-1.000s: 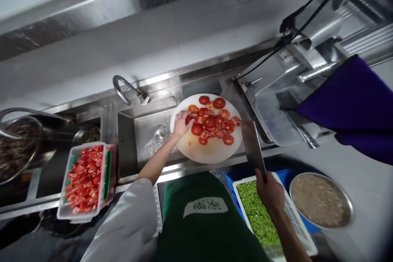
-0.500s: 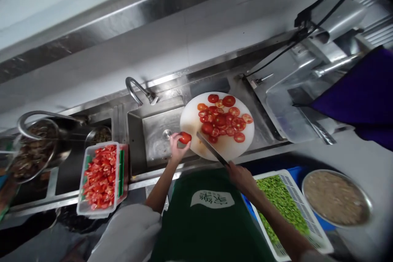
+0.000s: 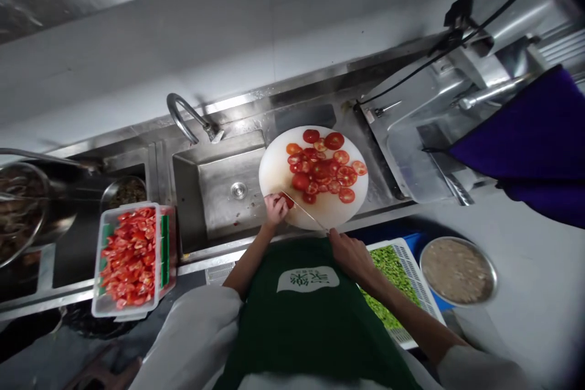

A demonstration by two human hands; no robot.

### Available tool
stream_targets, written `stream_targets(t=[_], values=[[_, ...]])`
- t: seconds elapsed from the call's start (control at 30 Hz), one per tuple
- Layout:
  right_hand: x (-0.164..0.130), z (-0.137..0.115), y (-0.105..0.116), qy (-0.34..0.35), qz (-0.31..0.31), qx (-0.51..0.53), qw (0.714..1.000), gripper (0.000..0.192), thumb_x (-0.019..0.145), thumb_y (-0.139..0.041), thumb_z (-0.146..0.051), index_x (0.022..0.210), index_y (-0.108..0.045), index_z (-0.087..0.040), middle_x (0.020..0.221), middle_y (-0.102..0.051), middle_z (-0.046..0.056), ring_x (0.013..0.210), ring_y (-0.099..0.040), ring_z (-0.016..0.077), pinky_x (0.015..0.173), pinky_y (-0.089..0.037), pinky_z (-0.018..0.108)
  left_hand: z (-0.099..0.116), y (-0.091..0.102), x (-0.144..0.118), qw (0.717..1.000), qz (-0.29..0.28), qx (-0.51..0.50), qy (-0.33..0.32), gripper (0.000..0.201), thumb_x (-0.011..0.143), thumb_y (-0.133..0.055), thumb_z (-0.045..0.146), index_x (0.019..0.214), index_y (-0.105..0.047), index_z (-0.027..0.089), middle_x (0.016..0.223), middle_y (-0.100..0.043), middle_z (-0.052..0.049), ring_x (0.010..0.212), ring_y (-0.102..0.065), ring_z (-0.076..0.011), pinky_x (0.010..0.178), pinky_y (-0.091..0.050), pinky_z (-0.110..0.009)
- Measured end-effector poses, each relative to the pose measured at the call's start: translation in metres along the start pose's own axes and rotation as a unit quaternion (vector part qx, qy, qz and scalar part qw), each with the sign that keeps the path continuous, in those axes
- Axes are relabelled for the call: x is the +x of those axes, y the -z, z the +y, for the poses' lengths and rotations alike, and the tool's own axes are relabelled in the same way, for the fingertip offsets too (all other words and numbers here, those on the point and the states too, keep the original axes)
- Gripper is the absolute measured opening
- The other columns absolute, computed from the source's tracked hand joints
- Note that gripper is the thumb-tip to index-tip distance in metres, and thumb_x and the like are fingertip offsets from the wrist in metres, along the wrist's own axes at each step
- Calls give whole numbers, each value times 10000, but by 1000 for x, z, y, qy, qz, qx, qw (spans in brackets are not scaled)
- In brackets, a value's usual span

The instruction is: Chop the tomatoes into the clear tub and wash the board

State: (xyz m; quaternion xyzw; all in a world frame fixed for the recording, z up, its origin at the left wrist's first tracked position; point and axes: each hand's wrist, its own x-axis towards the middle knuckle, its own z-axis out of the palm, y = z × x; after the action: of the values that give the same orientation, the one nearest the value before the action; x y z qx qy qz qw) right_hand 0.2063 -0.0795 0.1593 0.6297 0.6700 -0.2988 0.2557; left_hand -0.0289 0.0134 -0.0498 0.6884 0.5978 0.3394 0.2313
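While my left hand (image 3: pixel 275 208) pins a tomato (image 3: pixel 287 200) to the near-left edge of the round white cutting board (image 3: pixel 278 170), its fingers are curled down over the fruit so that only a sliver of red shows past them. My right hand (image 3: pixel 348 251) has its grip clenched around the handle of a knife (image 3: pixel 305 214), and the thin blade runs up and to the left from that hand across the board's near rim, its far end meeting the tomato just beside my left fingertips. Further back on the board lies a loose spread of tomato slices (image 3: pixel 325 172), cut faces up, some overlapping, well apart from the piece I am holding.

That board sits on the steel table (image 3: pixel 393 103), overlapping the right rim of a sink (image 3: pixel 219 195), whose bent tap (image 3: pixel 187 119) rises behind the basin. Left of the sink, a clear plastic tub (image 3: pixel 130 256) is heaped with chopped tomato pieces, and beyond it stand metal bowls (image 3: pixel 22 207) with dark contents I cannot make out. Near my right forearm a white perforated tray (image 3: pixel 402 292) holds chopped green vegetables, and just beside it a round metal bowl (image 3: pixel 458 270) holds a pale brownish mix. My green apron (image 3: pixel 301 317) fills the bottom of the view.
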Motion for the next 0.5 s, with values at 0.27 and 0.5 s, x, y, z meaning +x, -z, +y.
stream_targets(t=[0.27,0.5], values=[[-9,-6,13,6,-38,14,999,359,1093,-300,-136,1324,-574,-163,1131,-760,169,1036,-780,297,781,-509,328,-11,-8,0,998,13,40,-56,121,908,-664,269,836,-720,189,998,-669,-120,1038,-600,-278,1006,-500,-497],[18,-13,8,22,-18,16,999,408,1060,-314,-93,1371,-570,-159,1140,-772,181,1010,-788,269,846,-558,336,-13,-11,0,991,60,42,-108,111,940,-664,273,891,-734,202,1004,-649,-114,1024,-591,-261,978,-498,-465]])
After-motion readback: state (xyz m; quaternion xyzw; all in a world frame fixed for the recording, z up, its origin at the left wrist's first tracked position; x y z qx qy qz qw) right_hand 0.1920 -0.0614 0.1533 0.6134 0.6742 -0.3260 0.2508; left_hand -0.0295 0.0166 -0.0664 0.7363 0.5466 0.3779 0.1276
